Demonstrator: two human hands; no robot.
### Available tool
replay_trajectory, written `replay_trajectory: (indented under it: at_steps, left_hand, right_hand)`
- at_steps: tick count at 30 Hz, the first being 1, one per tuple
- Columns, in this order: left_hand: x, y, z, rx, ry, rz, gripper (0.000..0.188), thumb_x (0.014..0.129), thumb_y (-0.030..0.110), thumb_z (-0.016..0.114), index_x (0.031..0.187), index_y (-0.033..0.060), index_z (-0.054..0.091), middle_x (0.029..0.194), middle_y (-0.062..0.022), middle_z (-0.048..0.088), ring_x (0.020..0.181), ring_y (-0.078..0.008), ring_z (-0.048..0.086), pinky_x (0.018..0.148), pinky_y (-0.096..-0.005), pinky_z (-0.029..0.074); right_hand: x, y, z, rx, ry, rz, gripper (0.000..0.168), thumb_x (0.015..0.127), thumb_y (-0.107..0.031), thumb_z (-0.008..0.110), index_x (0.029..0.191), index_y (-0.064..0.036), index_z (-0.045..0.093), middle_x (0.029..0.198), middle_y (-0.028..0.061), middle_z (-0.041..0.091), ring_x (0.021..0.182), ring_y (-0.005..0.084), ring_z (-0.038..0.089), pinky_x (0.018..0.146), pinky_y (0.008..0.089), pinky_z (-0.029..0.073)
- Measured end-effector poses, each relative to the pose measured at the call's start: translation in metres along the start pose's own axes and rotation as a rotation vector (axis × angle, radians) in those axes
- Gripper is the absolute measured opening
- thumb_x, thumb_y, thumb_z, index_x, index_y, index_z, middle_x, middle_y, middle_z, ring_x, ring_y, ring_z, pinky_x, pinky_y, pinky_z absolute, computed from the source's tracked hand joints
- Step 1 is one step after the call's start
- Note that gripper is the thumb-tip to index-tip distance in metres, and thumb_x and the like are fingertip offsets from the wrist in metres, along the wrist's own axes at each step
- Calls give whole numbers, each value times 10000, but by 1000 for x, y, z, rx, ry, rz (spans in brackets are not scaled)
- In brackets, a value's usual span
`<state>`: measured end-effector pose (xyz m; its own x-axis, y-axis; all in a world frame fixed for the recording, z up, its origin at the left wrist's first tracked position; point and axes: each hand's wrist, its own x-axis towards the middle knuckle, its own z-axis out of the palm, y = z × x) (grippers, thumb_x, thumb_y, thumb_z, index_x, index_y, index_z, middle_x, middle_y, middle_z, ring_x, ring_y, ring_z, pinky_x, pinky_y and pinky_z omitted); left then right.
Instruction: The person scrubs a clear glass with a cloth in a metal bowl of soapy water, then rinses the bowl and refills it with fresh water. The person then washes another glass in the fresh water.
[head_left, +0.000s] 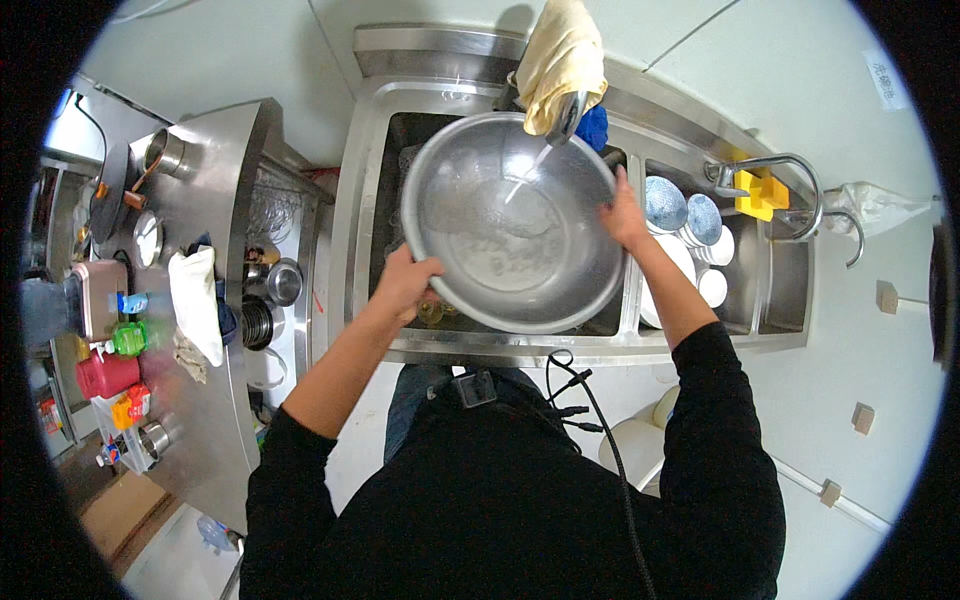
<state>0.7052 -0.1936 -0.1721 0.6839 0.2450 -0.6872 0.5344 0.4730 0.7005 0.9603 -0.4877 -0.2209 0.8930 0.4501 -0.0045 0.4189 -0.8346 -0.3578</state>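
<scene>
A large round metal basin is held over the left sink compartment by both my hands. My left hand grips its rim at the lower left, thumb over the edge. On the upper right of the rim, my right hand has its hold. Water runs into the basin from a faucet wrapped in a pale yellow cloth, and some water lies on the bottom. A blue cloth or bag shows behind the rim. The basin hides most of that compartment.
White bowls and blue-patterned bowls are stacked in the compartment to the right. A second faucet and a yellow object stand behind them. At the left, a steel counter carries cloths, bottles and pots. Black cables hang before my body.
</scene>
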Motion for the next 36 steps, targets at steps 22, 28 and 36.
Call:
replay_trajectory:
  at_steps: [22, 28, 36]
  left_hand:
    - [78, -65, 29, 222, -62, -129, 552, 804, 53, 585, 1246, 51, 255, 1115, -170, 497, 903, -304, 583, 681, -472, 530]
    - [112, -83, 41, 167, -235, -356, 278, 835, 77, 583, 1094, 71, 482, 884, -97, 569, 694, -215, 568, 512, -384, 522]
    - [129, -122, 63, -398, -948, -920, 246, 868, 309, 543, 877, 65, 566, 684, -55, 543, 488, -113, 453, 389, -232, 388]
  right_hand:
    - [-11, -24, -138, 85, -322, 156, 424, 718, -200, 618, 1057, 50, 573, 981, 208, 630, 897, 336, 617, 818, 383, 455]
    - [31, -56, -156, 497, -294, 285, 678, 798, -596, 544, 1051, 28, 628, 1008, 137, 616, 922, 205, 551, 856, 308, 408]
    - [54, -100, -166, 331, -374, 236, 850, 817, -692, 412, 1129, 84, 563, 1111, 196, 569, 1071, 267, 494, 952, 338, 351]
